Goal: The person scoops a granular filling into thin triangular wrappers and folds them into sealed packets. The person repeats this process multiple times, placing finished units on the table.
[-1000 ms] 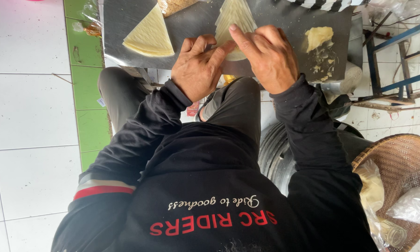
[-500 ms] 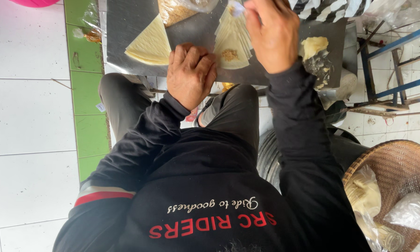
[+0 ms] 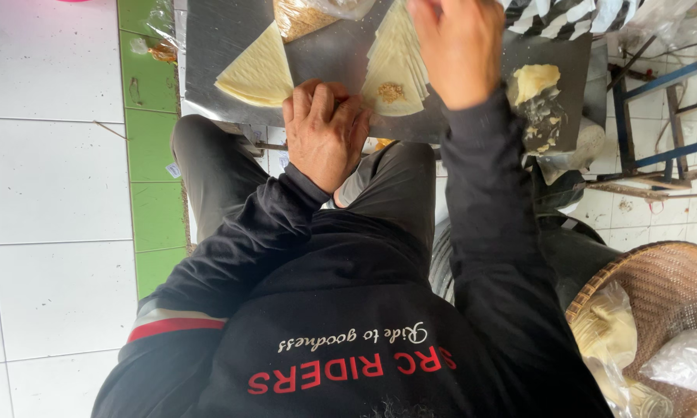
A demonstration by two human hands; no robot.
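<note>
Stack of pale triangular wrappers (image 3: 395, 66) lying fanned on the grey metal surface (image 3: 232, 27), a small dab of brown filling (image 3: 391, 92) on the top sheet near its wide edge. Left hand (image 3: 325, 131) resting palm-down just beside the stack, fingers curled at its lower corner, gripping nothing visible. Right hand (image 3: 458, 46) raised above the stack's far side; grip impossible to tell from behind. Second wrapper pile (image 3: 257, 73) off to the left. Woven basket (image 3: 666, 286) at lower right.

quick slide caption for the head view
Left hand rests beside a stack of triangular wrappers on a metal tray; right hand raised above.
</note>
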